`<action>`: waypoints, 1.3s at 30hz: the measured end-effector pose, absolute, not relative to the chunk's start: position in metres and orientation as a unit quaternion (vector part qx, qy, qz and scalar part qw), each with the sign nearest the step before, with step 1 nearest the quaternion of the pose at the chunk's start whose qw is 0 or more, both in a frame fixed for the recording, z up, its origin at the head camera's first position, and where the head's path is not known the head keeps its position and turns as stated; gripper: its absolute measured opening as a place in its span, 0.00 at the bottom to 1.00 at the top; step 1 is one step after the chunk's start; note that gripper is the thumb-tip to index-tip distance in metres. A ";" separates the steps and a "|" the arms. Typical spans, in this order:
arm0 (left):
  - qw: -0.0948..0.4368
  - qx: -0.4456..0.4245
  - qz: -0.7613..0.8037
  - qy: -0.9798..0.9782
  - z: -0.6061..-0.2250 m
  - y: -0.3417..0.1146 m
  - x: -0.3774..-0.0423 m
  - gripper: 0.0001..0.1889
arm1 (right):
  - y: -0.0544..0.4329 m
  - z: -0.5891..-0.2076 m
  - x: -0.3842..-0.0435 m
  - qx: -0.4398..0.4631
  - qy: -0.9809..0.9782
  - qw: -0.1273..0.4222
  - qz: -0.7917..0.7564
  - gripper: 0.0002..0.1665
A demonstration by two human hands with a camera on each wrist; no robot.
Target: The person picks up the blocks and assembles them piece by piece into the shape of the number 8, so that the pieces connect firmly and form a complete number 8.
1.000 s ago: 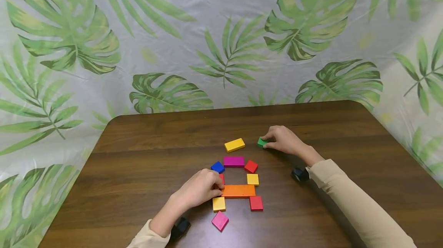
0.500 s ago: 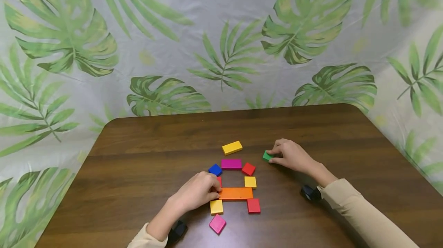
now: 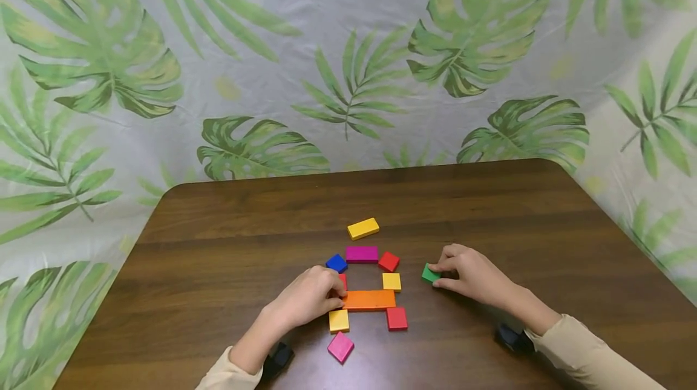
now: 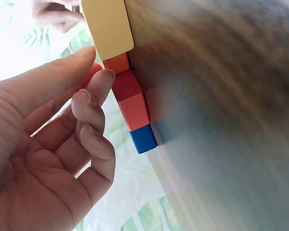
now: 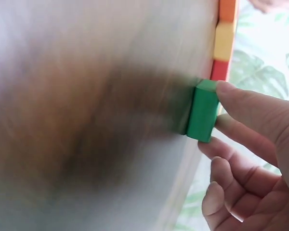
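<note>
My right hand (image 3: 471, 272) pinches a small green block (image 5: 203, 110) between thumb and fingers, low over the table, to the right of the block arrangement. My left hand (image 3: 307, 296) is at the left end of a long orange block (image 3: 370, 300), with the thumb and a fingertip about that end. Just behind the left fingers a red block (image 4: 133, 108) is partly hidden in the head view. A blue block (image 3: 336, 263) sits beyond it. In front of the orange block lie a yellow block (image 3: 339, 321) on the left and a red square block (image 3: 397, 318) on the right.
A purple block (image 3: 362, 254) stands behind, beside a tilted red block (image 3: 389, 261), with another yellow block (image 3: 391, 282) below. A long yellow block (image 3: 363, 229) lies farthest back, and a pink block (image 3: 340, 347) nearest. All are on the brown wooden table (image 3: 234, 239) before a leaf-patterned cloth (image 3: 354, 15).
My right hand has drawn the green block nearer and rightward, from beside the far yellow block to right of the arrangement. The left hand stays at the orange block's end.
</note>
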State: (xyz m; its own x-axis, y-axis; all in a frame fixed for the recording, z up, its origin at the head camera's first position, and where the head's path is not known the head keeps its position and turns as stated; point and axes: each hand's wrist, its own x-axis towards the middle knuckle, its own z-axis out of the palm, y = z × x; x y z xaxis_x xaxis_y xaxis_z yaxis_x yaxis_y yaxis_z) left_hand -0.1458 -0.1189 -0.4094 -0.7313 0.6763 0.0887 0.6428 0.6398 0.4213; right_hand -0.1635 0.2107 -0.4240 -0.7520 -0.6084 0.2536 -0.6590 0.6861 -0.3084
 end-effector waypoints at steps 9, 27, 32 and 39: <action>0.041 0.359 0.207 0.909 -0.409 -0.119 -0.146 0.03 | 0.206 -0.427 -0.136 0.379 -0.896 0.108 0.202 0.17; 0.052 0.346 0.206 0.914 -0.410 -0.119 -0.147 0.05 | 0.185 -0.427 -0.092 0.462 -0.854 0.111 0.211 0.18; 0.060 0.343 0.215 0.913 -0.408 -0.117 -0.148 0.07 | 0.182 -0.427 -0.091 0.491 -0.833 0.149 0.207 0.18; 0.057 0.346 0.215 0.911 -0.408 -0.120 -0.148 0.07 | 0.171 -0.427 -0.092 0.522 -0.814 0.151 0.204 0.17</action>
State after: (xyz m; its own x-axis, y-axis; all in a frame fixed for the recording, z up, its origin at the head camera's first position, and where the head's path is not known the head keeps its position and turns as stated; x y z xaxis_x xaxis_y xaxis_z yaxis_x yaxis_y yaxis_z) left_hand -0.1478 -0.1196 -0.4078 -0.7534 0.6560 0.0455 0.6069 0.6672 0.4318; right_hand -0.0921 0.1713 -0.4274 -0.4098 -0.7881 0.4592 -0.9116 0.3718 -0.1755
